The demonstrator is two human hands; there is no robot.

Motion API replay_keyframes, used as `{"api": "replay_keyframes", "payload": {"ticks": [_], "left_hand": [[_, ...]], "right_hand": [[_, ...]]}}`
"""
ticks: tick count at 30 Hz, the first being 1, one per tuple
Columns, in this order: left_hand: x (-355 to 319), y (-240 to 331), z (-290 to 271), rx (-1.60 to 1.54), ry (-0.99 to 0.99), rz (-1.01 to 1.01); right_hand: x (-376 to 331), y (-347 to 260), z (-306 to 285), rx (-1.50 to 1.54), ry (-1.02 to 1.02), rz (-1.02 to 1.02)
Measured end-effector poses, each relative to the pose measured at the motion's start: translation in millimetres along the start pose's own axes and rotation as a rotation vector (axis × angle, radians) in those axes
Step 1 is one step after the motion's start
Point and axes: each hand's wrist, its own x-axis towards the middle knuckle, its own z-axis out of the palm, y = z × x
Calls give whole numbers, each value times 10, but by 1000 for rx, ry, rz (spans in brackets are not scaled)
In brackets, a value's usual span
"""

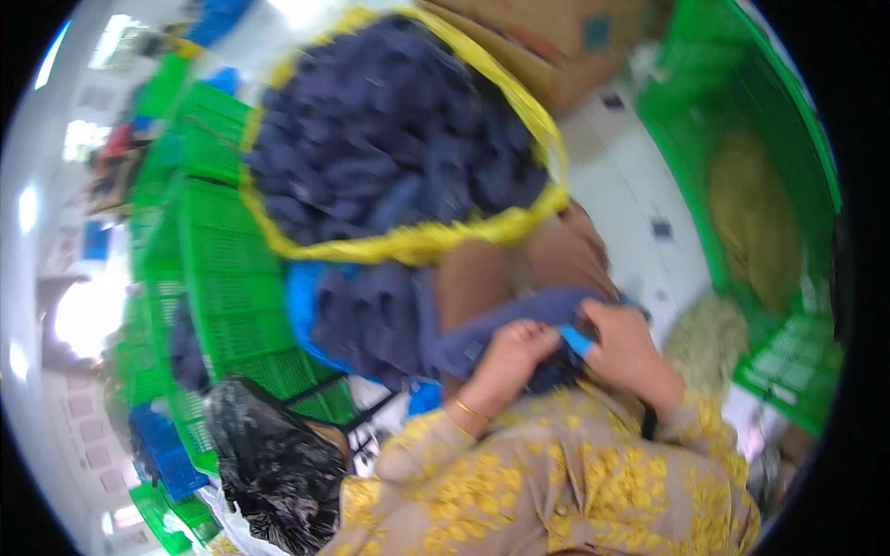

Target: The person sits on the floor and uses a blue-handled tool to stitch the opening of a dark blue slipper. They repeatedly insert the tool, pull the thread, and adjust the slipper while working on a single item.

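A navy cloth piece [464, 350], perhaps a garment part, lies across my lap over brown trousers. My left hand [508, 366] is closed, its thumb and fingertips pinching the cloth near the middle. Facing it, my right hand [623, 345] has curled fingers gripping the cloth's right part. A small bright blue piece [575, 341] shows at the right thumb; whether it is held or wrapped round the thumb is too blurred to tell. Beside my left knee hang more navy pieces [371, 315]. In front of my knees stands a yellow-rimmed bag [408, 246] heaped with navy cloth [389, 130].
Green plastic crates [232, 250] line the left side, with a black plastic bag [269, 463] nearer me. A cardboard box [556, 46] stands beyond the yellow bag. On the right is a big green crate [681, 120] holding olive cloth [751, 222]; paler cloth [709, 338] lies beside it.
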Motion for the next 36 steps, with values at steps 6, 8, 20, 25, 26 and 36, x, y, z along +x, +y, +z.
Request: {"api": "replay_keyframes", "payload": {"ticks": [6, 8, 20, 25, 26, 36], "left_hand": [[135, -177, -57, -111, -114, 6], [154, -271, -48, -143, -107, 17], [192, -268, -40, -158, -119, 50], [186, -342, -92, -150, -149, 72], [205, -375, -96, -140, -138, 76], [40, -233, 14, 104, -80, 166]], "right_hand": [[-11, -91, 98, 140, 111, 153], [4, -148, 95, 147, 58, 144], [-69, -282, -204, -191, 29, -312], [26, -158, -117, -217, -52, -356], [32, -149, -140, -219, -75, -356], [152, -643, -177, 364, 292, -539]]}}
